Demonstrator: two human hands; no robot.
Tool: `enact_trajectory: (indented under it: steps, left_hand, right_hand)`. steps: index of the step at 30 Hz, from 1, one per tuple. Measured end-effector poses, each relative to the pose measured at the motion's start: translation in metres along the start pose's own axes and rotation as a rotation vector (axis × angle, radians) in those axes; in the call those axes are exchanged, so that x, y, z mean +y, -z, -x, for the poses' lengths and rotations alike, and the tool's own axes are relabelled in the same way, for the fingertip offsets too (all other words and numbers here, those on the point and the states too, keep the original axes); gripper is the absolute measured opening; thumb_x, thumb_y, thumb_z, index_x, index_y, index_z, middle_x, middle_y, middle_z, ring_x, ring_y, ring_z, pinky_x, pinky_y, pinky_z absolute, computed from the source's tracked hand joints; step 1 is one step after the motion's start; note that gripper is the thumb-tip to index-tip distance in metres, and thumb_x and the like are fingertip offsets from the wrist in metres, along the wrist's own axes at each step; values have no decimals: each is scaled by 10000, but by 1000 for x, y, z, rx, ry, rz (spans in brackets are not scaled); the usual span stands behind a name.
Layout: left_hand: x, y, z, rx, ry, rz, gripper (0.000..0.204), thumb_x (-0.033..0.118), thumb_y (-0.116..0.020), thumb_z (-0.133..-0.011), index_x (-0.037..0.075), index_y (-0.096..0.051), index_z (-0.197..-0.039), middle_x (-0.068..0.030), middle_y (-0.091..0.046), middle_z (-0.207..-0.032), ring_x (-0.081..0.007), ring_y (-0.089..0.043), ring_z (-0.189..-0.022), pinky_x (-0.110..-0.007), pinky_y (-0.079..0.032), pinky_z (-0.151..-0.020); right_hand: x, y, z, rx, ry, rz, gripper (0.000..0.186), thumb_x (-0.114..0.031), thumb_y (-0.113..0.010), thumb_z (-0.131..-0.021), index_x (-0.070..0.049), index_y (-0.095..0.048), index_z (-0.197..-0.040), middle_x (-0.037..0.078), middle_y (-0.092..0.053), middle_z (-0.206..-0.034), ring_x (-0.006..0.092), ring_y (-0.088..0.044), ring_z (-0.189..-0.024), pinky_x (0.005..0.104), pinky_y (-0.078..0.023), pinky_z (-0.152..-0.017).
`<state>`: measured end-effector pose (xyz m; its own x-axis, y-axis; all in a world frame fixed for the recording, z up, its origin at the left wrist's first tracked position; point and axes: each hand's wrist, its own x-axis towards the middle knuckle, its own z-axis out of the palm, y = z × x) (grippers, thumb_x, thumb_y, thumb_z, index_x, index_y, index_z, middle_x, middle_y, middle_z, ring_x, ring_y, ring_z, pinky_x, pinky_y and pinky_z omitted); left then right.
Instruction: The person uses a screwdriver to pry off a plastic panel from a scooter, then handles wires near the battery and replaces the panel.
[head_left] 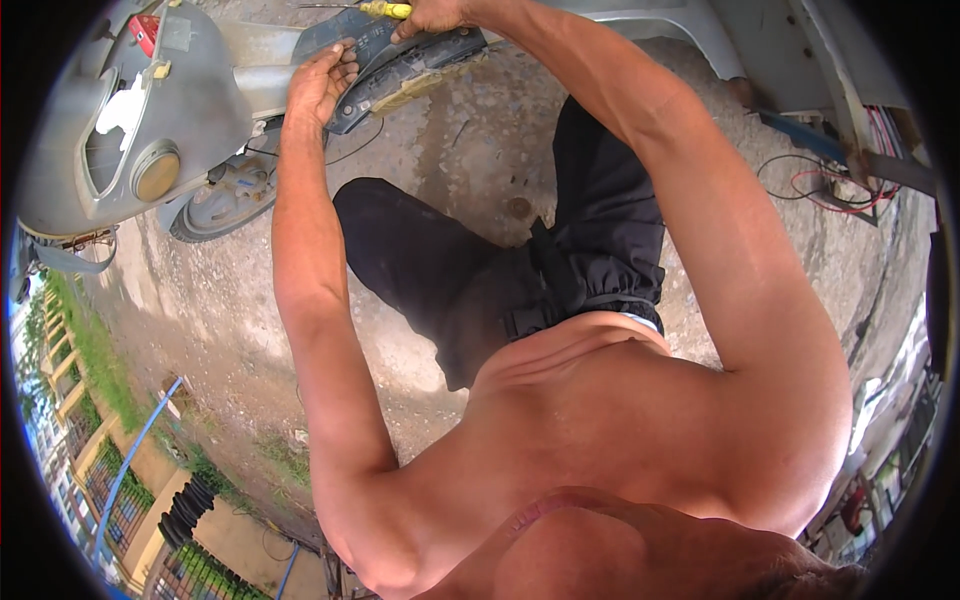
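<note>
At the top, my right hand grips a yellow-handled screwdriver, its thin shaft pointing left over a dark plastic panel on a grey scooter. My left hand has its fingers curled at the left edge of that panel. Below the panel runs a black strip with a worn yellowish underside. The scooter's grey front shield stands to the left of my left hand, with a wheel beneath it. The screwdriver's tip is too small to make out clearly.
Rough concrete ground lies under my legs. Loose wires and a metal bar are at the right. A blue hose or pipe, black corrugated tubing and a yellow fence appear at lower left.
</note>
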<state>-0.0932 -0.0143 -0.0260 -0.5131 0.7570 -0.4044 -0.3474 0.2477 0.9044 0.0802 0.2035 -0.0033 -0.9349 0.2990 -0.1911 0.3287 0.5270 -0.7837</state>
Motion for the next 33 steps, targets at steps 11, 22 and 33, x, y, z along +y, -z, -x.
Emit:
enact_trajectory:
  steps: [11, 22, 33]
  left_hand:
    - [14, -47, 10, -6, -206, -824, 273, 189, -708, -973, 50, -756, -1203, -26, -739, -1004, -86, -603, -833, -276, -493, -767]
    - [-14, -54, 16, 78, -308, -632, 223, 164, -741, -946, 1, -752, -1098, 2, -726, -885, -58, -557, -701, -241, -463, -634]
    - [-15, -55, 25, 61, -380, -697, 220, 183, -727, -952, 18, -745, -1096, -23, -715, -839, -95, -587, -685, -291, -491, -639]
  right_hand:
    - [4, -5, 16, 77, 171, -176, 441, -345, -845, -750, -7, -723, -1005, 200, -737, -934, 308, -693, -864, 431, -541, -797]
    - [27, -28, 19, 149, 396, 51, 466, -364, -832, -816, -39, -652, -1097, 197, -720, -1008, 405, -677, -966, 465, -506, -827]
    - [23, -26, 29, 123, 439, 167, 460, -359, -838, -811, -48, -615, -1066, 195, -694, -943, 422, -659, -921, 486, -498, -777]
